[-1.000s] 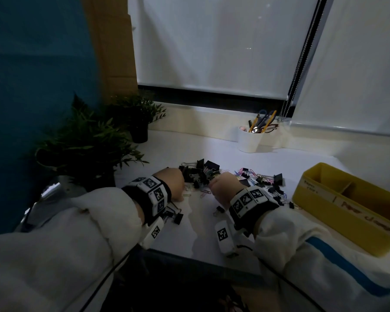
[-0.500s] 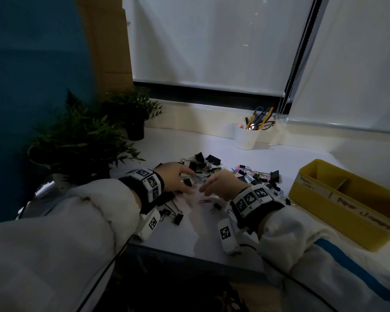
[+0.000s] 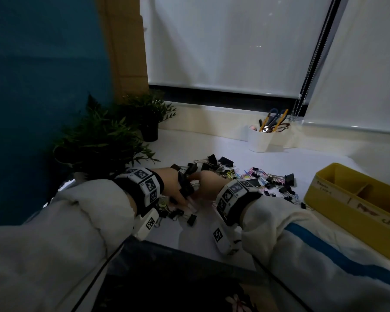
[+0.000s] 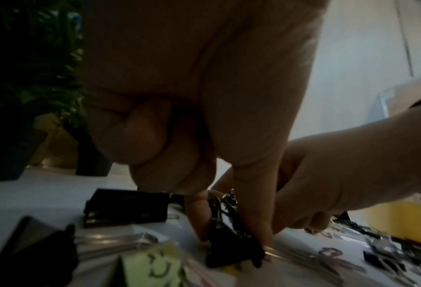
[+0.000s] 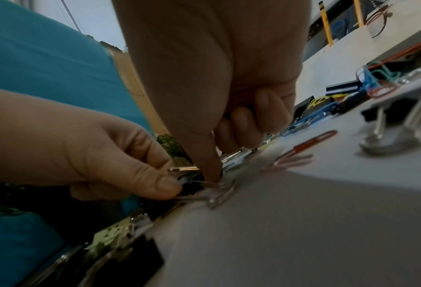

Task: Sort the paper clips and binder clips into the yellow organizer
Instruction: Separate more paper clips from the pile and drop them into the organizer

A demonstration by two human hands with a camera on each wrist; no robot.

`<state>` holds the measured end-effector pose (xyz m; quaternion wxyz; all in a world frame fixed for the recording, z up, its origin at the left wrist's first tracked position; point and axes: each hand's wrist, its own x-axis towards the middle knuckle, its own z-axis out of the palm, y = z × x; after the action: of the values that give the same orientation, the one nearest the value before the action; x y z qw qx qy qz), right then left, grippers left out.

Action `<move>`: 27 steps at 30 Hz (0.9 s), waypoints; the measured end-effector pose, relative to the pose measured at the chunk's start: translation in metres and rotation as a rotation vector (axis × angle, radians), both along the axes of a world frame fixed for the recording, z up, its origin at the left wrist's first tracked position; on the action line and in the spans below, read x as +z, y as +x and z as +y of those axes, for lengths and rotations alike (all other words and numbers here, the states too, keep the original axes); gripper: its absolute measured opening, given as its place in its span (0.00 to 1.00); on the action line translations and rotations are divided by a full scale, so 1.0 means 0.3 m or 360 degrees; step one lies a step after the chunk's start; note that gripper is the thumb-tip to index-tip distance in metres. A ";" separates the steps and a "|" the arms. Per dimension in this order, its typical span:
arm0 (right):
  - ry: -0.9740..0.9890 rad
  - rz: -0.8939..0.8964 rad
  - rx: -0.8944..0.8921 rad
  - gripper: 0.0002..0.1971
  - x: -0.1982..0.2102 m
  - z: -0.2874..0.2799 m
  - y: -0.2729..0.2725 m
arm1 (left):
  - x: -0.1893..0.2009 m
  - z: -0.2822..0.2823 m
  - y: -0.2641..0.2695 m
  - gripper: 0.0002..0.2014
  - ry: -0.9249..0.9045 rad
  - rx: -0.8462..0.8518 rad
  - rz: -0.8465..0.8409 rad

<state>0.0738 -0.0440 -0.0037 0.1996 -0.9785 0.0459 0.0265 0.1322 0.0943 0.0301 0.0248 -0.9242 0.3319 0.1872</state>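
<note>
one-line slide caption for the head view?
Both hands, left hand and right hand, work at binder clips on the table, yellow organizer waiting at right.

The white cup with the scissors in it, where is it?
In the head view, the white cup stands at the back of the table by the window ledge, behind the clip pile and left of the yellow organizer.

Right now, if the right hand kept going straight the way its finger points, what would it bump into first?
The right hand points its finger down at the white tabletop, so it would most likely meet the small black binder clip with silver wire handles that the left hand pinches there. Depth is hard to judge.
</note>
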 end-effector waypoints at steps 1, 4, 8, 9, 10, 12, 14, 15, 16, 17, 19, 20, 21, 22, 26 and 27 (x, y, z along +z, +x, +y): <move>-0.0005 -0.0006 0.0004 0.25 -0.004 -0.002 0.005 | -0.001 -0.004 -0.003 0.18 -0.0075 -0.0019 0.0013; -0.0098 -0.0063 0.0031 0.20 0.000 -0.007 0.014 | 0.007 -0.013 -0.013 0.15 -0.0155 -0.0032 0.0007; -0.0181 -0.0096 -0.0009 0.12 0.025 -0.015 0.031 | -0.013 -0.030 -0.007 0.21 -0.0172 0.0020 -0.0029; -0.0192 -0.0110 -0.0050 0.11 0.027 -0.023 0.036 | -0.020 -0.036 -0.005 0.21 -0.0178 0.0030 -0.0035; -0.0189 -0.0130 -0.0109 0.10 0.026 -0.037 0.041 | -0.027 -0.047 0.000 0.18 -0.0167 0.0046 -0.0032; -0.0120 -0.0197 -0.0308 0.09 0.022 -0.080 0.049 | -0.038 -0.065 0.005 0.15 -0.0190 0.0097 0.0005; -0.0012 -0.0231 -0.0523 0.07 0.031 -0.126 0.042 | -0.041 -0.078 0.001 0.16 -0.0205 0.0151 0.0021; 0.0034 -0.0258 -0.0626 0.06 0.035 -0.148 0.035 | -0.043 -0.084 0.000 0.16 -0.0209 0.0164 0.0032; 0.0085 -0.0297 -0.0713 0.07 0.035 -0.169 0.026 | -0.046 -0.090 0.002 0.18 -0.0204 0.0176 0.0061; 0.0140 -0.0348 -0.0783 0.09 0.033 -0.185 0.019 | -0.045 -0.095 0.000 0.19 -0.0225 0.0180 0.0088; 0.0240 -0.0489 -0.0785 0.12 0.033 -0.189 -0.007 | -0.045 -0.112 0.004 0.19 -0.0278 0.0163 0.0074; 0.0254 -0.0545 -0.0704 0.10 0.033 -0.183 -0.017 | -0.039 -0.118 0.006 0.18 -0.0300 0.0150 0.0044; 0.0215 -0.0558 -0.0601 0.07 0.036 -0.172 -0.029 | -0.031 -0.118 0.006 0.18 -0.0319 0.0156 0.0016; 0.0141 -0.0504 -0.0495 0.03 0.041 -0.161 -0.040 | -0.023 -0.115 0.013 0.18 -0.0340 0.0190 -0.0024; -0.0118 0.0061 -0.0352 0.26 0.045 -0.143 -0.088 | 0.020 -0.066 0.031 0.23 -0.0370 0.0340 -0.0168; -0.0180 0.0163 -0.0360 0.28 0.044 -0.141 -0.099 | 0.025 -0.053 0.032 0.23 -0.0362 0.0331 -0.0183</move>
<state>0.0442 -0.0862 0.0095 0.1433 -0.9741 0.1675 0.0511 0.1417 0.0783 0.0375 -0.0804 -0.9596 0.2515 0.0969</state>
